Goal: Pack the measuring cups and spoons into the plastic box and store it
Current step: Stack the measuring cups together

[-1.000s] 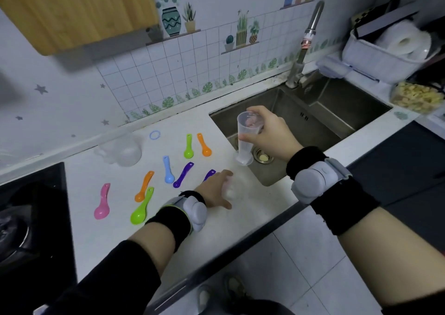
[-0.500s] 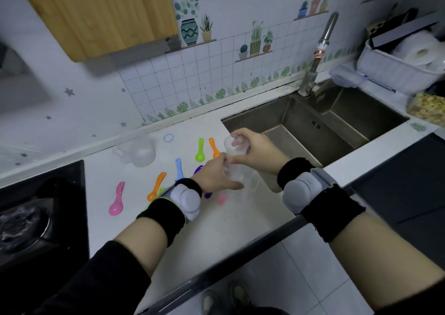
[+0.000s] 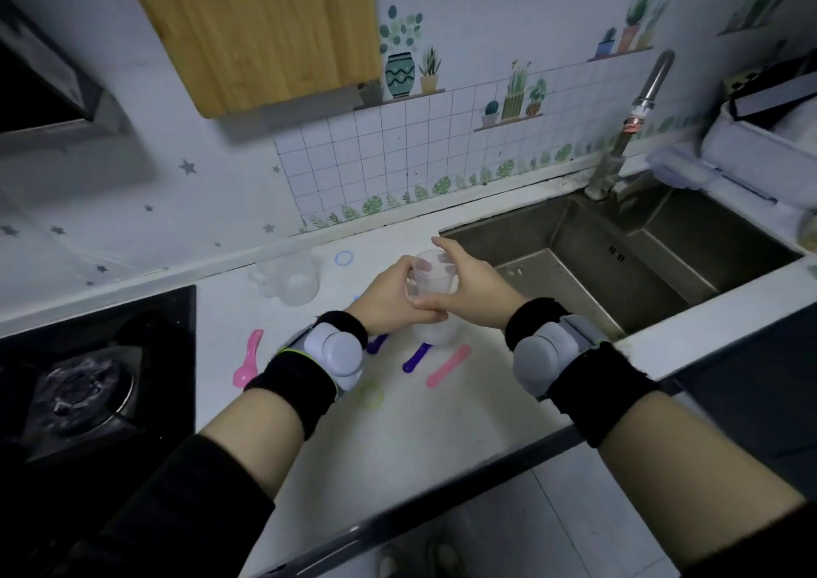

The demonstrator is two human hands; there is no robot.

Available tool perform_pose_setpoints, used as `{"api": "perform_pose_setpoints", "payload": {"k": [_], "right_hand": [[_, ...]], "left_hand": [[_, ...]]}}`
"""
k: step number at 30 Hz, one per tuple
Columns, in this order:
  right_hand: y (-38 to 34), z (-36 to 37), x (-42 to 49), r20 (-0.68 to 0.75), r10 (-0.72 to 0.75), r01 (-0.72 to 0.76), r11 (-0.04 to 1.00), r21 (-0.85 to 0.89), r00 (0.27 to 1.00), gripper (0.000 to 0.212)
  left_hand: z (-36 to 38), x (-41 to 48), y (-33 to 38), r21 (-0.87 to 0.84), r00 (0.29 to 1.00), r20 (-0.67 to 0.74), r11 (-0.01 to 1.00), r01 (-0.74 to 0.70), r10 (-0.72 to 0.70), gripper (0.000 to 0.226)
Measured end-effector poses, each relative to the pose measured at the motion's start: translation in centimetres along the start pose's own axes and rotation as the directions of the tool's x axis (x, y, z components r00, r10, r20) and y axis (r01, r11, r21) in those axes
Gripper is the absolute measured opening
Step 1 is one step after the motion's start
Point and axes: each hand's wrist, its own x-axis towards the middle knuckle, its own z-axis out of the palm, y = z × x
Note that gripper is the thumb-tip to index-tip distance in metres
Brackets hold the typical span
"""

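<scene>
Both hands meet over the white counter (image 3: 442, 422) around clear measuring cups (image 3: 431, 283). My left hand (image 3: 384, 296) grips them from the left and my right hand (image 3: 468, 285) from the right; how they nest is unclear. A larger clear cup (image 3: 294, 279) lies on the counter behind my left hand. Coloured spoons lie around: a pink spoon (image 3: 248, 361) at left, a purple spoon (image 3: 415, 358) and a pink scoop (image 3: 447, 365) below my hands. My arms hide the other spoons. The plastic box (image 3: 689, 170) sits by the tap.
A steel sink (image 3: 619, 250) lies right of my hands, with the tap (image 3: 632, 122) behind it. A black gas hob (image 3: 88, 378) fills the left side. A blue ring (image 3: 344, 258) and a green ring (image 3: 370, 395) lie on the counter. A wooden board (image 3: 256, 29) hangs on the wall.
My right hand brought the tall clear cup from over the sink to my left hand, which lifted a small cup off the counter. Both hands now hold them together.
</scene>
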Motion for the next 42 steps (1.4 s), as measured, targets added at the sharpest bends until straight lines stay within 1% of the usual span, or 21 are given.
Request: {"api": "perform_pose_setpoints", "payload": {"k": [1, 3, 8, 12, 16, 17, 19, 22, 24, 27, 30, 32, 35, 42], "right_hand": [[-0.3, 0.1, 0.3, 0.012, 0.01, -0.01, 1.0, -0.002, 1.0, 0.098], [-0.8, 0.4, 1.0, 0.019, 0.025, -0.024, 0.999, -0.02, 1.0, 0.101], [-2.5, 1.5, 3.1, 0.049, 0.049, -0.044, 0.995, -0.092, 0.998, 0.09], [-3.9, 2.6, 4.9, 0.03, 0.035, -0.031, 0.99, -0.141, 0.999, 0.086], [-5.0, 4.0, 6.9, -0.008, 0.012, -0.013, 0.984, -0.175, 1.0, 0.082], [-5.2, 4.4, 7.5, -0.023, 0.008, -0.012, 0.981, -0.192, 1.0, 0.08], [-5.5, 5.1, 8.6, -0.048, -0.001, -0.01, 0.974, -0.225, 0.999, 0.077], [-5.7, 5.7, 10.3, -0.075, -0.002, -0.017, 0.969, -0.248, 0.997, 0.075], [-6.0, 6.3, 11.9, -0.075, 0.003, -0.021, 0.969, -0.245, 0.997, 0.075], [-6.5, 7.1, 13.7, -0.061, 0.0, -0.015, 0.969, -0.247, 0.998, 0.077], [-6.5, 7.7, 14.9, -0.038, -0.015, 0.004, 0.964, -0.267, 0.999, 0.079], [-6.4, 8.1, 15.5, -0.032, -0.018, 0.008, 0.96, -0.28, 0.999, 0.079], [-5.8, 8.5, 16.2, -0.039, -0.005, -0.006, 0.963, -0.27, 0.999, 0.079], [-4.7, 8.8, 16.7, -0.026, 0.022, -0.028, 0.962, -0.271, 0.999, 0.08]], "left_hand": [[-0.4, 0.0, -0.2, -0.007, 1.0, -0.013, 1.0, -0.006, 0.006, 0.065], [-1.1, -0.1, -0.4, -0.007, 1.0, -0.022, 1.0, -0.012, 0.012, 0.068], [-3.2, -0.2, -1.6, -0.001, 0.999, -0.042, 1.0, -0.004, 0.004, 0.071], [-4.9, 0.0, -2.7, 0.005, 0.997, -0.073, 1.0, 0.011, -0.01, 0.072], [-6.4, 0.4, -4.2, -0.089, 0.994, -0.089, 0.994, 0.055, -0.063, 0.067], [-6.8, 0.6, -4.7, -0.088, 0.993, -0.09, 0.994, 0.063, -0.07, 0.067], [-7.6, 1.1, -5.7, -0.031, 0.995, -0.08, 0.997, 0.066, -0.068, 0.071], [-9.3, 2.1, -7.4, 0.14, 0.994, -0.079, 0.986, 0.089, -0.078, 0.083], [-11.0, 2.8, -9.4, 0.206, 0.98, -0.158, 0.966, 0.156, -0.124, 0.087], [-13.2, 3.4, -12.1, 0.173, 0.924, -0.334, 0.952, 0.254, -0.186, 0.086], [-14.5, 3.8, -14.5, 0.167, 0.869, -0.432, 0.925, 0.341, -0.243, 0.093], [-14.9, 4.0, -15.9, 0.173, 0.851, -0.431, 0.898, 0.404, -0.3, 0.1], [-14.9, 4.3, -17.5, 0.2, 0.841, -0.394, 0.858, 0.474, -0.372, 0.106], [-14.4, 4.9, -18.7, 0.174, 0.823, -0.362, 0.836, 0.52, -0.437, 0.112]]}}
